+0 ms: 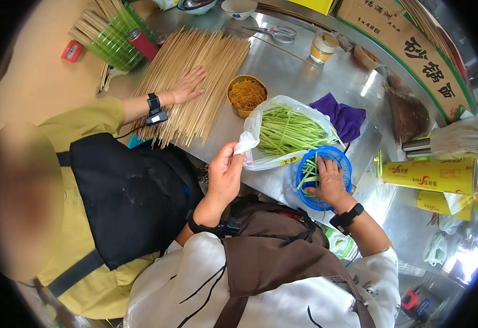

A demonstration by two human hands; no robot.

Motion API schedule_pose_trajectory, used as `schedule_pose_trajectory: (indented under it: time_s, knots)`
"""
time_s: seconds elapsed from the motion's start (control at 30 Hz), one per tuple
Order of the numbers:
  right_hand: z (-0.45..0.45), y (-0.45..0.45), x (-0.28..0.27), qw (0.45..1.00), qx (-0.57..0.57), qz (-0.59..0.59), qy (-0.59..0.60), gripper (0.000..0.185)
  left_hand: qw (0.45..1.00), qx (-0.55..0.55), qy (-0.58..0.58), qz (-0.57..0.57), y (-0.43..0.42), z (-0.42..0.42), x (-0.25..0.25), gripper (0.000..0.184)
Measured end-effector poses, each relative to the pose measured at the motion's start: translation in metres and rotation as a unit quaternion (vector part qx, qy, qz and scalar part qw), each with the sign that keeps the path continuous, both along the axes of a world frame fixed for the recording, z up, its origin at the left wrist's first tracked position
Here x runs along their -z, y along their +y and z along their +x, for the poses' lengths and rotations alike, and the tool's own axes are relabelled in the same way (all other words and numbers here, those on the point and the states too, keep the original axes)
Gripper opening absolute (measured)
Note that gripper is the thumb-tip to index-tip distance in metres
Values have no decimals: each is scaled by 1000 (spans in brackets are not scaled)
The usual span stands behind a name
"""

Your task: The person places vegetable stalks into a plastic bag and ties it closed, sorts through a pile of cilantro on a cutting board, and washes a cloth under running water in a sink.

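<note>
My left hand (225, 172) is closed on the gathered edge of a white plastic bag (251, 136). Cut green vegetable stalks (291, 131) fill the bag, which lies with its mouth spread on the metal table. Inside a blue plastic basket (318, 206) at the table's near edge is my right hand (329, 180), fingers apart and pointing down. A few green stalks (309, 174) lie beside its fingers and thumb. The bag's near right side touches the basket's rim.
A co-worker's hand (190, 85) rests flat on many wooden skewers (195, 49) at left. Beyond the bag stand a tub of orange shreds (247, 95), a purple cloth (338, 117), scissors (277, 34) and a jar (323, 46). Yellow film boxes (430, 175) are at right.
</note>
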State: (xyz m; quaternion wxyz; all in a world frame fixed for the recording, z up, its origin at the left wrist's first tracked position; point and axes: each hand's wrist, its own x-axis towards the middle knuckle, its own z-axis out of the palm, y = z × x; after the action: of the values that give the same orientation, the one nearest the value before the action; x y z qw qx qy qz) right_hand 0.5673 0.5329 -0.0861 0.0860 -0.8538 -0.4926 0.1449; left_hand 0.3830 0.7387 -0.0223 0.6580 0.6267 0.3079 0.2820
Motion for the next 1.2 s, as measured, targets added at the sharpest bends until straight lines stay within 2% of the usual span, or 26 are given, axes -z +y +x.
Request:
schedule_pose_trajectory:
  time_s: [0.1, 0.17, 0.2, 0.27, 0.33, 0.4, 0.47, 0.53, 0.6, 0.63, 0.77, 0.83, 0.9, 0.97, 1.0, 1.03, 1.07, 1.13, 1.17, 1.2]
  knots:
    - [3, 6, 5, 999, 40, -32, 5, 68, 1000, 0, 6, 1, -1, 0, -1, 17]
    - [1, 7, 12, 997, 75, -12, 6, 50, 1000, -4, 5, 0, -1, -1, 2, 17]
    - [-1, 5, 18, 997, 78, -15, 9, 50, 1000, -5, 3, 14, 1, -2, 4, 17]
    - [-1, -1, 32, 993, 75, 90, -35, 34, 1000, 3, 5, 18, 1, -4, 6, 18]
    - [2, -6, 35, 988, 61, 140, -14, 26, 998, -41, -3, -45, -2, -5, 3, 19]
    - [9, -11, 28, 986, 17, 167, -20, 26, 996, -63, -25, -50, -3, -3, 3, 19]
    - [14, -17, 18, 987, 11, 160, -3, 28, 997, -45, 7, 67, 4, -5, 11, 19]
    - [15, -20, 7, 987, -4, 160, 18, 29, 998, -42, -8, 47, 3, -4, 9, 19]
    - [19, -22, -9, 979, 12, 188, 77, 32, 995, -51, -71, -36, -1, 1, -1, 21]
    - [21, -17, -24, 971, -6, 222, 89, 32, 995, -55, -73, -36, -2, 2, 0, 21]
    - [27, 31, -55, 956, -85, 275, 58, 30, 991, -40, -103, -76, -3, 3, 4, 24]
    - [27, 71, -55, 979, -121, 158, 44, 35, 992, -20, -105, -72, -3, 3, 3, 26]
    - [20, 110, -41, 986, -135, 99, 9, 42, 993, -71, -86, -36, -6, 7, 1, 21]
    - [6, 116, -33, 971, -126, 154, -131, 48, 994, -70, -79, -37, -5, 8, -5, 21]
    - [5, 111, -40, 972, -120, 185, -77, 53, 992, -78, -82, -47, -5, 7, -2, 22]
    - [9, 102, -49, 954, -123, 270, -43, 45, 993, -78, -76, -41, -4, 7, -2, 22]
    - [18, 84, -50, 959, -105, 259, -55, 45, 994, -68, -76, -44, -2, 4, 0, 23]
    - [35, 45, -56, 940, -1, 342, -4, 33, 992, -67, -88, -56, -2, 6, -5, 23]
    - [52, 23, -43, 917, 44, 392, -63, 24, 992, -58, -94, -59, -1, 5, -5, 23]
    - [69, -2, -32, 926, 139, 349, -42, 26, 993, -58, -88, -58, -1, 5, -4, 23]
